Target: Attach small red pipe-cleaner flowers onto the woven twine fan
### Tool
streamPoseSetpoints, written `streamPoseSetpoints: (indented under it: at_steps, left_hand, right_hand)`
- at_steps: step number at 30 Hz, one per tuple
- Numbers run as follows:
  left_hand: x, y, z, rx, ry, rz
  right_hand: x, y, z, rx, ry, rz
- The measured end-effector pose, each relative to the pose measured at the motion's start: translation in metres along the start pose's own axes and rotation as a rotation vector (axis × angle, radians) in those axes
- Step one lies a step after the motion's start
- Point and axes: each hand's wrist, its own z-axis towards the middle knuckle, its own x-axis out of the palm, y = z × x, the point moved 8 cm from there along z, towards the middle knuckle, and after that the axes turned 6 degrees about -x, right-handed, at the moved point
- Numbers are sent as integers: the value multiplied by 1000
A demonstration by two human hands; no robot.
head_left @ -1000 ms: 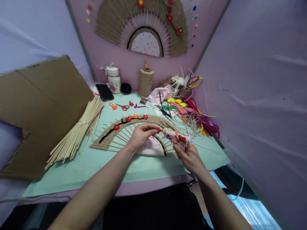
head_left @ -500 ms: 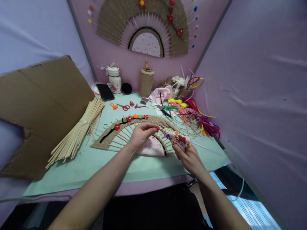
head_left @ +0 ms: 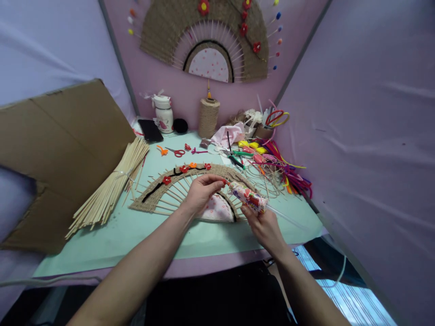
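Left hand [head_left: 201, 194] over the fan [head_left: 219, 210]; grip pinching a small red flower [head_left: 224, 182] between thumb and fingertips. Right hand [head_left: 262, 222]: grip wrapped round a glue gun [head_left: 248, 197], nozzle aimed at the flower; whether the tip touches it, cannot tell. Fan lies on the table [head_left: 200, 240], four blooms [head_left: 184, 169] along its upper left band, three red and one orange. Bundled sticks [head_left: 108, 192] left of fan; pliers [head_left: 234, 156] and scissors [head_left: 179, 153] beyond it.

Light is dim, shadows soft; fine detail seems slightly blurred.
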Motion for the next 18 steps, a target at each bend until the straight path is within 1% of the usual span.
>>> streamPoseSetpoints:
  at_steps: [6,13,18]
  left_hand:
    - [0,-1,0,8,-1,11]
    - [0,-1,0,8,-3,-6]
    - [0,-1,-1,0,-8,-26]
  right_hand:
    - [5,-5,-1,12,20,-34]
    - [5,-3,0,-44,7,-19]
    - [5,-6,-1,-36,8,-38]
